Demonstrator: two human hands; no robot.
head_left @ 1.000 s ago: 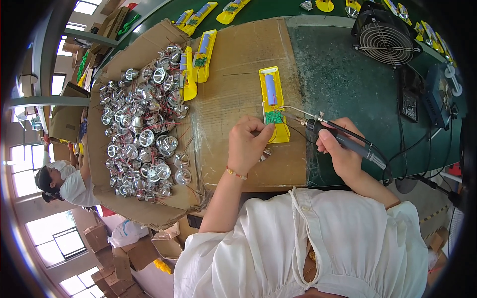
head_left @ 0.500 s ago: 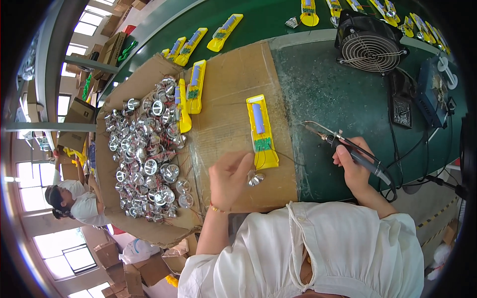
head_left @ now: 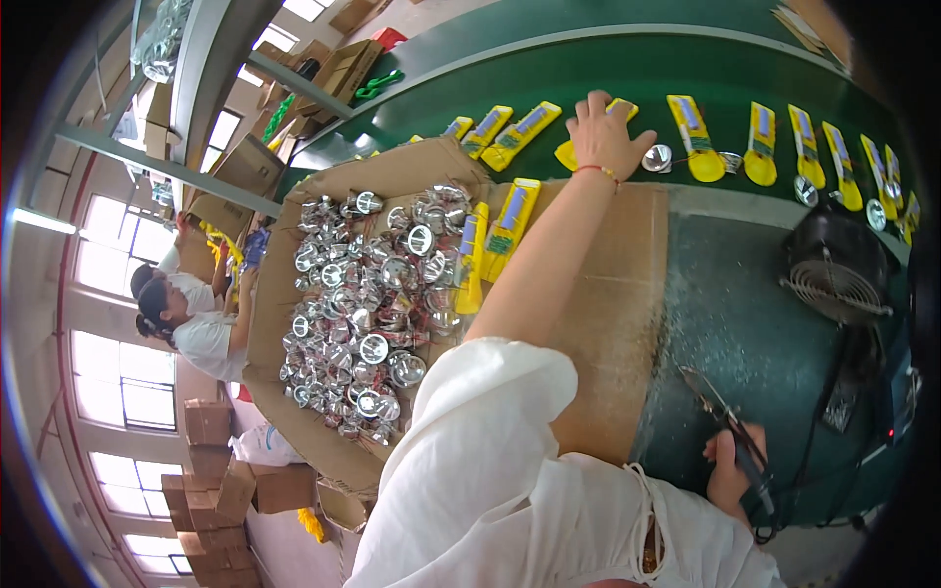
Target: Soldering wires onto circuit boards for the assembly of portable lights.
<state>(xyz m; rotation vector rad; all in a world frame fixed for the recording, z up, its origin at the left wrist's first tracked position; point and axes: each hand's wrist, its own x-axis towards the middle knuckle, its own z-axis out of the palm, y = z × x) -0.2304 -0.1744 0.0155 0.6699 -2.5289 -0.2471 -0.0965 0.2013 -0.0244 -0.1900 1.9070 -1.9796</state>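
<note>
My left hand point(head_left: 608, 145) reaches far over the green belt and lies across a yellow flashlight housing point(head_left: 566, 155), its fingers spread over it. Part of that housing is hidden under the palm. Just right of my thumb lies a silver reflector cup point(head_left: 658, 159), next to another yellow housing point(head_left: 705, 165) with a blue-violet cell and green board. My right hand point(head_left: 730, 464) is closed round a black soldering iron point(head_left: 747, 454), whose metal tip points up and left above the green bench. A thin metal tube runs along the iron.
A cardboard box point(head_left: 338, 465) full of silver reflector cups point(head_left: 372, 348) stands left, with yellow housings point(head_left: 509, 230) at its right edge. A cardboard sheet point(head_left: 613, 323) covers the bench. More housings line the belt. A black fan point(head_left: 838, 265) stands right. Two people work far left.
The yellow housing on the cardboard sheet is gone from there. My left hand has moved forward onto a housing on the belt. My right hand keeps the soldering iron, and the view has shifted.
</note>
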